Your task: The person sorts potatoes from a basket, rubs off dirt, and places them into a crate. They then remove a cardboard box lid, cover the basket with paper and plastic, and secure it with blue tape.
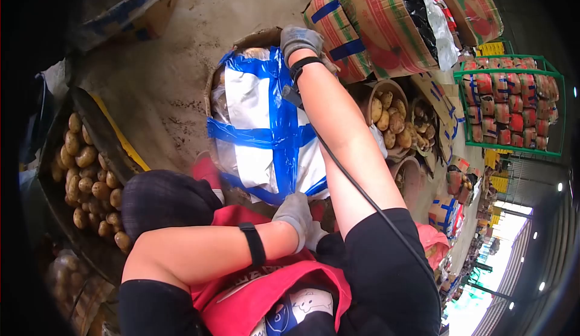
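Note:
A carton (248,149) stands on the floor in front of me, its open top covered by white sheet and clear plastic with crossing strips of blue tape (283,137). My right hand (301,39), in a grey glove, is closed over the carton's far rim near the corner. Close to my body, my left hand (293,216), gloved too, is closed at the near edge of the carton, its fingertips against the taped cover. Part of the left fingers is hidden. A black cable (356,182) runs along my right arm.
Potatoes fill a dark-sided bin (90,182) on the left. Round containers of potatoes (389,115) stand at the right, below printed cartons (380,22). Another blue-taped carton (136,13) sits at upper left. Farther right, a green rack (513,103) holds stacked bundles.

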Motion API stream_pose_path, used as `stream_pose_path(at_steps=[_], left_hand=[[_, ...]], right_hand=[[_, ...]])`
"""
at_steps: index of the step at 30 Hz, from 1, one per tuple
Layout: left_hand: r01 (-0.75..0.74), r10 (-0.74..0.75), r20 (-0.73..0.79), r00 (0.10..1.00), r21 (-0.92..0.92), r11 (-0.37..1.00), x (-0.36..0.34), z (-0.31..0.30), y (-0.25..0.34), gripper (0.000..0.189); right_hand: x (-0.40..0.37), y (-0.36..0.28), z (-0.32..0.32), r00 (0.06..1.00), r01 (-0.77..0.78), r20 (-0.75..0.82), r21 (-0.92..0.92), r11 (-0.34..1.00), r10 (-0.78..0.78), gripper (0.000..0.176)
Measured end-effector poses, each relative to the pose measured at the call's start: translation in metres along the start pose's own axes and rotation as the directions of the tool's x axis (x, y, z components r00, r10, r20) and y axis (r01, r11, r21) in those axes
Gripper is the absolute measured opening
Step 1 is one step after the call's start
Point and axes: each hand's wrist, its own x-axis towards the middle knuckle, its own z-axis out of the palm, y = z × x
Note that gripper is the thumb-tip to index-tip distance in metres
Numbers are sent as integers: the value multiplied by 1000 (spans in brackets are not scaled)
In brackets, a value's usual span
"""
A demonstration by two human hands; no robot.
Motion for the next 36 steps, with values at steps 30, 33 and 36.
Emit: stream_pose_path(at_steps=[30,33,36], left_hand=[[-447,424,210,881,664,600,1,11,2,23],[-497,564,138,814,668,555,1,16,-12,25],[-389,517,14,856,676,626,1,18,-15,31]], right_hand=[[-68,-76,-4,873,481,6,-162,861,-487,29],[-82,-52,-8,906,421,-67,45,906,-418,36],[-121,6,-16,910,383,-253,216,898,-327,40]])
